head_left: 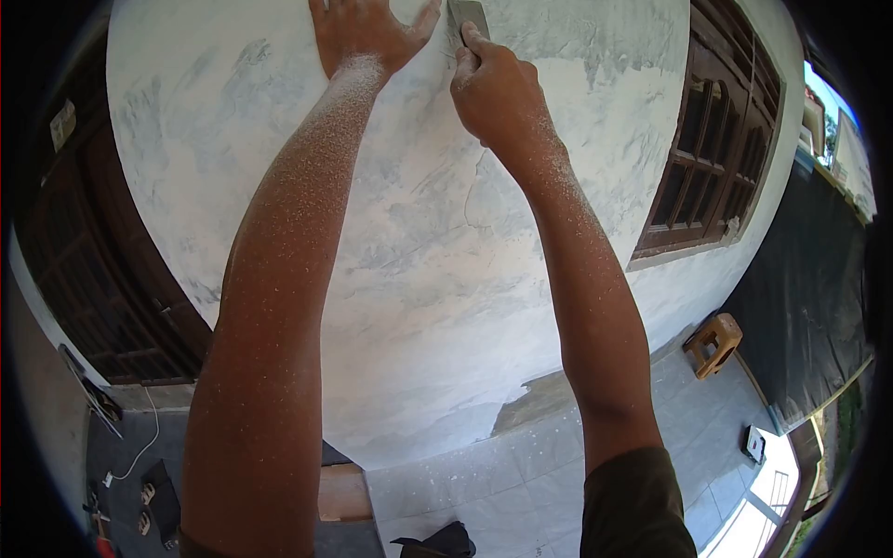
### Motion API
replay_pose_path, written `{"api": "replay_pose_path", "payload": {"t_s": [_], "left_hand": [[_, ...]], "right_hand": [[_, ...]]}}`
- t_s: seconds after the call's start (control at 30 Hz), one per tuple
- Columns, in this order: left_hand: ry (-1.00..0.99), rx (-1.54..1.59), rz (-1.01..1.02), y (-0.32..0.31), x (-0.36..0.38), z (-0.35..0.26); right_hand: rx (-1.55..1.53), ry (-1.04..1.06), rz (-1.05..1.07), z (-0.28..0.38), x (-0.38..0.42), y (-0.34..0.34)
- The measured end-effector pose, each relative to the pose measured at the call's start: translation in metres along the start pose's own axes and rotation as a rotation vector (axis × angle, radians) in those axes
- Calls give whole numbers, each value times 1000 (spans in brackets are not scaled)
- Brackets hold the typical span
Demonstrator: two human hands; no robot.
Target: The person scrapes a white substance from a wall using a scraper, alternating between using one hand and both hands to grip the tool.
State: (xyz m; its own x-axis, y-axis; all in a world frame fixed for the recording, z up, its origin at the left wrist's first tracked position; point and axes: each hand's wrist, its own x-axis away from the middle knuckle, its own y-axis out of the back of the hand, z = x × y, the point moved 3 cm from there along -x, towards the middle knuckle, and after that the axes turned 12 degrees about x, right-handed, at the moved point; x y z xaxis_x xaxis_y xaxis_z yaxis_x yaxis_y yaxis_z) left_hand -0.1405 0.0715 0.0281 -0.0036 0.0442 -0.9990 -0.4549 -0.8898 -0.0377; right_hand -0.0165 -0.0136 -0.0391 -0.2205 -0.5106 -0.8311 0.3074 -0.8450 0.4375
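Observation:
My left hand point(372, 35) lies against the patchy white and grey wall point(409, 251), thumb held out to the side; its fingertips run out of the top of the view. To its right, my right hand point(502, 93) is closed around a putty knife point(469, 19), whose flat grey blade is at the wall surface near the top edge. A thin crack point(473, 209) runs down the wall below my right hand. Pale dust speckles both forearms.
A brown wooden window point(712, 139) is on the right, a dark door point(112, 251) on the left. Below are a tan stool point(714, 344), a white power cord point(149, 446), sandals point(146, 507) and a dusty tiled floor point(484, 493). Black sheeting point(805, 288) hangs at the far right.

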Motion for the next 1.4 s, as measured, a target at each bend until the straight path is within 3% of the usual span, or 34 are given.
{"api": "replay_pose_path", "payload": {"t_s": [0.2, 0.4, 0.93, 1.4], "left_hand": [[44, -35, 14, 5, 5, -7], [53, -15, 22, 1, -1, -3], [28, -62, -8, -3, 1, -4], [5, -159, -23, -11, 1, -4]], "right_hand": [[47, 74, -46, -13, 24, -7], [69, 104, -127, -8, -6, -2], [8, 74, -13, -13, 20, -7], [3, 91, -61, -11, 6, -7]]}}
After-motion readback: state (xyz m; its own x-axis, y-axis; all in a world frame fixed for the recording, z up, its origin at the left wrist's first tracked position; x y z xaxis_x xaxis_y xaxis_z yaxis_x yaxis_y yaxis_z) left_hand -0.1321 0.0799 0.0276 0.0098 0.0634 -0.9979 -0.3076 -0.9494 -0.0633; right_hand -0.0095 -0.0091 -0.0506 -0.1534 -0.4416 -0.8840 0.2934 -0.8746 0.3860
